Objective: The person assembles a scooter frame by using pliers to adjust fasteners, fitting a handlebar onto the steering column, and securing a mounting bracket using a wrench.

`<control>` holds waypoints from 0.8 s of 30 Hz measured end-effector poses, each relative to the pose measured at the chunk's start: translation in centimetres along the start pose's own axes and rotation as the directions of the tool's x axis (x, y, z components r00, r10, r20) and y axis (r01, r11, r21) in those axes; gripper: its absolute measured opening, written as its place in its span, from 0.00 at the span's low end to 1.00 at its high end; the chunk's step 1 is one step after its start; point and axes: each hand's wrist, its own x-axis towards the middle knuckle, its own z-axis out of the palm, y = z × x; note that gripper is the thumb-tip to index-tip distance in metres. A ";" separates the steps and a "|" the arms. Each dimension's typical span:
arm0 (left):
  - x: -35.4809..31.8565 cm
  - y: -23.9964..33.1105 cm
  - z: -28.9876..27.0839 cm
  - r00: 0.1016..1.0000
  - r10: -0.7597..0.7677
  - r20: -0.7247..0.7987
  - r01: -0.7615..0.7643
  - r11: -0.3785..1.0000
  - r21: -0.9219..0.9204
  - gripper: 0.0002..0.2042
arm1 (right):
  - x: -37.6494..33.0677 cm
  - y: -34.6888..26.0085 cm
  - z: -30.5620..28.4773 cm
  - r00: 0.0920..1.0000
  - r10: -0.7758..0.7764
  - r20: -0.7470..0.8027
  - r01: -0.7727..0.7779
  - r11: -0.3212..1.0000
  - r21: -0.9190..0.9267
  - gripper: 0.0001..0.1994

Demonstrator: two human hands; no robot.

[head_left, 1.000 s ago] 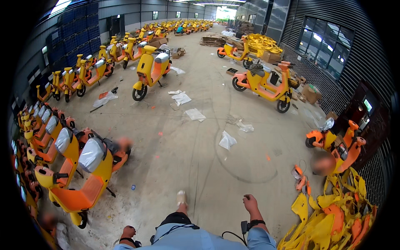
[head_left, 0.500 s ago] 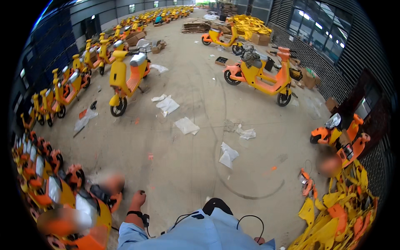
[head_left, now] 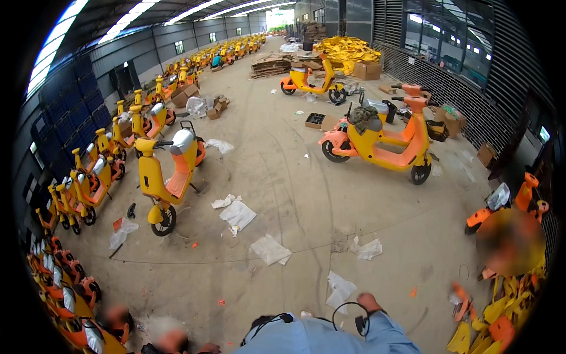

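Observation:
My right hand (head_left: 369, 302) swings out in front of my blue shirt, above the bare concrete floor. It touches nothing that I can see, and its fingers are turned down out of sight. A sliver of my left hand (head_left: 209, 348) shows at the lower edge; the picture's border cuts off its fingers. Nearest to the right hand lies a crumpled white plastic sheet (head_left: 341, 289) on the floor. Ahead stand a yellow and orange electric scooter (head_left: 168, 180) on the left and another scooter (head_left: 377, 141) on the right, with a camouflage cloth on its seat.
Rows of scooters (head_left: 100, 177) line the left side. More white sheets (head_left: 271, 249) litter the floor. A pile of yellow and orange panels (head_left: 501, 318) lies at the lower right. Flattened cardboard (head_left: 271, 66) and another scooter (head_left: 309, 82) stand farther off.
The scooters and sheets ahead have come nearer and lower in view. My left hand has dropped back to the lower edge, while my right hand has swung forward.

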 end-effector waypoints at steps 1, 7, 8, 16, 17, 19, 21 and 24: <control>2.3 2.0 0.1 0.999 0.034 0.006 -0.034 0.999 0.005 0.16 | 4.4 -3.3 -4.6 0.981 0.141 -0.132 -0.137 0.990 0.041 0.14; 13.5 16.0 -2.6 0.998 0.028 -0.057 -0.035 0.992 -0.124 0.15 | 25.8 -18.9 -20.7 0.955 0.035 -0.294 0.093 0.906 0.413 0.20; 15.6 18.5 -3.8 0.998 0.005 -0.056 -0.013 0.991 -0.135 0.14 | 28.3 -20.6 -20.6 0.957 0.048 -0.286 0.068 0.921 0.384 0.20; 37.1 46.1 -18.3 0.884 0.466 0.039 -0.453 0.833 0.316 0.11 | 36.4 -9.8 -15.2 0.928 0.215 0.305 -0.202 0.977 -0.074 0.20; 39.8 52.4 -20.9 0.994 0.106 0.001 -0.106 0.992 0.070 0.11 | 36.3 -9.6 -16.2 0.899 0.291 0.327 -0.290 0.956 -0.052 0.19; 43.6 63.9 -25.1 0.871 0.423 -0.250 -0.398 0.906 0.147 0.13 | 36.4 -9.1 -19.4 0.847 0.424 0.321 -0.446 0.895 -0.007 0.19; 47.5 74.5 -30.7 0.807 0.470 -0.357 -0.506 0.863 -0.008 0.15 | 39.8 -10.0 -21.7 0.821 0.484 0.302 -0.520 0.853 0.048 0.18; 51.3 87.7 -35.1 0.718 0.575 -0.392 -0.596 0.799 0.079 0.16 | 45.9 -12.2 -24.0 0.789 0.540 0.292 -0.587 0.803 0.101 0.18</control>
